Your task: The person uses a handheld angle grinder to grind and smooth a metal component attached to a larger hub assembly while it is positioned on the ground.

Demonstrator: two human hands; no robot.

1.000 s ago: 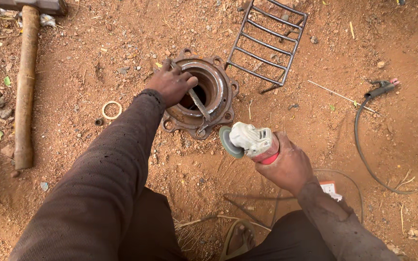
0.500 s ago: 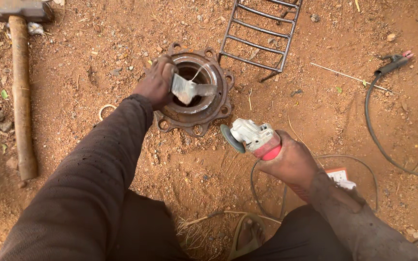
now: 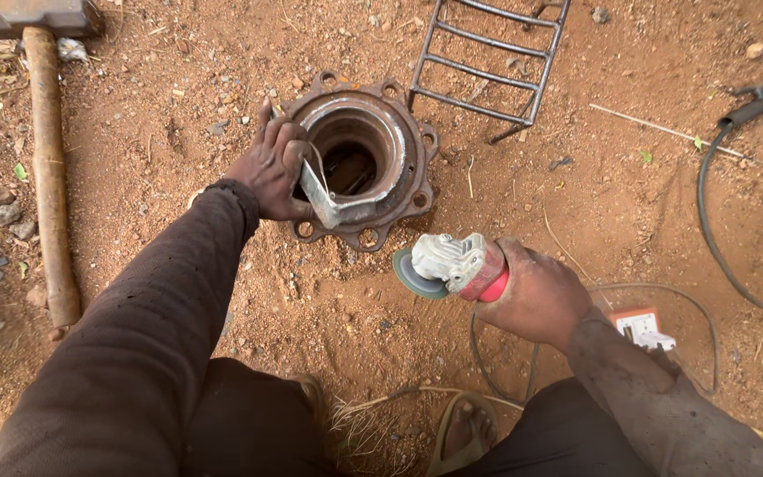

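L hand [image 3: 274, 170] grips a bent metal strip [image 3: 321, 196] at the near-left rim of the rusty wheel hub [image 3: 366, 159]. It's now lifted clear of the bore, where it lay half a sec ago. R hand [image 3: 536, 296] clamps the angle grinder [image 3: 452, 265], disc just below the hub, not touching. Sledgehammer [image 3: 46, 159] well left of hub; steel grate [image 3: 492, 62] upper right; cable [image 3: 726, 238] far right; socket box [image 3: 642, 329] lower right. Nothing blocks.

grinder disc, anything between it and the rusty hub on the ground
Nothing visible. Only bare dirt separates the grinder disc, held in the right hand, from the hub. The left hand holds a bent metal piece on the rim's left.
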